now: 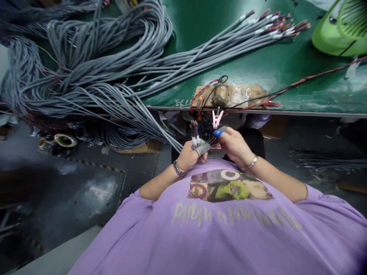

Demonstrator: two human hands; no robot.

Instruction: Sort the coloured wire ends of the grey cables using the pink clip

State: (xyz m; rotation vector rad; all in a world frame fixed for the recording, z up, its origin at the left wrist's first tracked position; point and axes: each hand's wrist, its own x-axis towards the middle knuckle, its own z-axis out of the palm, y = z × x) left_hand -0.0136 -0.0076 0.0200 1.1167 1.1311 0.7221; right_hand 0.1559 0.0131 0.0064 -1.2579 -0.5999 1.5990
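My left hand is closed round the ends of several grey cables, with grey tape on its thumb. White-banded cable ends with coloured wires stand up from it, and thin loose wires fan out toward my other hand. My right hand is just right of those wires, its fingers pinched together, blue tape round one fingertip; what they hold, if anything, is too small to tell. Above it, a pink clip stands at the bench edge.
Big coils of grey cable lie over the left of the green bench. Stripped cable ends point to the back right, near a green plastic object. A taped board with red and black wires sits at the front edge.
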